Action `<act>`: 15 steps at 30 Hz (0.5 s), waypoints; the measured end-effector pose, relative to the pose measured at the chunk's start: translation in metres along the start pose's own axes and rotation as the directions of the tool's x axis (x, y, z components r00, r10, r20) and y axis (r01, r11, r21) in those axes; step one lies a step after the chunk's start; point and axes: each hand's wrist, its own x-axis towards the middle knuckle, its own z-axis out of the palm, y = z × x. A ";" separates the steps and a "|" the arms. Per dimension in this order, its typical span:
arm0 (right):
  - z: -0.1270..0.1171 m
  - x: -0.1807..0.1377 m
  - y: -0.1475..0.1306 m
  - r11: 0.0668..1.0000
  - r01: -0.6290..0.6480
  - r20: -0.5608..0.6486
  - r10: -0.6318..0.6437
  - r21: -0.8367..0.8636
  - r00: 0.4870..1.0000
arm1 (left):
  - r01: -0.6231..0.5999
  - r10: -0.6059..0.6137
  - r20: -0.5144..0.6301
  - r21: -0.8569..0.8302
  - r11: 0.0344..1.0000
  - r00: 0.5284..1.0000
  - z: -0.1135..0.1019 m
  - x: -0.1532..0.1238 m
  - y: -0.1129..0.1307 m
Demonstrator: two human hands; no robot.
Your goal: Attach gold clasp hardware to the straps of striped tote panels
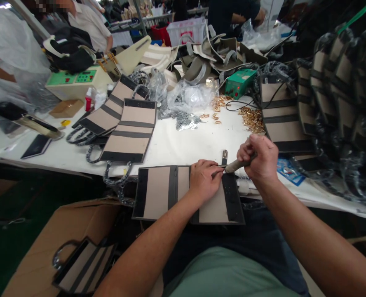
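Note:
A beige bag with black stripes (158, 192) lies flat at the near edge of the white table (186, 144). My left hand (204, 179) rests on the bag with curled fingers, pinching something small at its upper edge. My right hand (259, 159) is closed around a tool with a grey handle (235, 166), its tip pointing left at my left fingers. A short black strap with a gold fitting (224, 156) sticks up just behind the tool.
More striped bags (130, 132) lie at the left, and others wrapped in plastic (340, 103) are stacked at the right. Gold metal fittings (252, 119) and a green device (240, 82) sit further back. A cardboard box (47, 247) holds a bag below left. Other people work behind.

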 end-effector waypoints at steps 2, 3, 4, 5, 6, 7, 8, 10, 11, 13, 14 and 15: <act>0.000 -0.001 0.001 1.000 0.012 0.017 -0.012 -0.013 1.000 | -0.004 0.004 0.008 0.005 1.000 1.000 -0.001 0.000 0.000; 0.001 -0.002 0.002 0.999 0.018 0.028 -0.017 -0.033 0.999 | -0.006 0.006 0.011 0.007 1.000 1.000 -0.001 0.000 0.000; 0.002 -0.003 0.003 0.998 0.022 0.040 -0.020 -0.062 0.999 | -0.004 0.004 0.012 0.008 1.000 1.000 -0.001 0.000 0.000; 0.003 -0.004 0.003 0.994 0.025 0.054 -0.019 -0.103 0.998 | -0.002 0.001 0.013 0.007 1.000 1.000 -0.001 0.000 0.000; 0.004 -0.006 0.004 0.988 0.027 0.071 -0.016 -0.151 0.997 | 0.001 -0.001 0.015 0.007 1.000 1.000 -0.001 0.000 0.000; 0.005 -0.007 0.004 0.979 0.030 0.090 -0.012 -0.203 0.996 | 0.003 -0.003 0.015 0.006 1.000 1.000 -0.001 0.000 0.000; 0.005 -0.009 0.004 0.967 0.036 0.111 -0.009 -0.250 0.994 | 0.007 -0.007 0.012 0.005 1.000 1.000 -0.001 0.001 -0.001; 0.006 -0.012 0.002 0.941 0.060 0.158 -0.007 -0.332 0.987 | 0.020 -0.020 0.006 0.001 1.000 1.000 -0.001 0.003 -0.002; 0.006 -0.013 0.001 0.928 0.076 0.177 -0.011 -0.365 0.984 | 0.028 -0.028 0.013 -0.001 1.000 1.000 -0.002 0.006 -0.003; 0.007 -0.016 -0.002 0.902 0.104 0.214 -0.013 -0.419 0.977 | 0.041 -0.041 0.052 0.003 0.999 0.998 -0.007 0.011 -0.004; 0.008 -0.018 -0.003 0.892 0.117 0.236 -0.011 -0.438 0.972 | 0.044 -0.045 0.090 0.014 0.999 0.995 -0.010 0.015 -0.005; 0.009 -0.019 -0.004 0.885 0.130 0.260 -0.010 -0.448 0.966 | 0.045 -0.049 0.137 0.032 0.998 0.989 -0.014 0.019 -0.006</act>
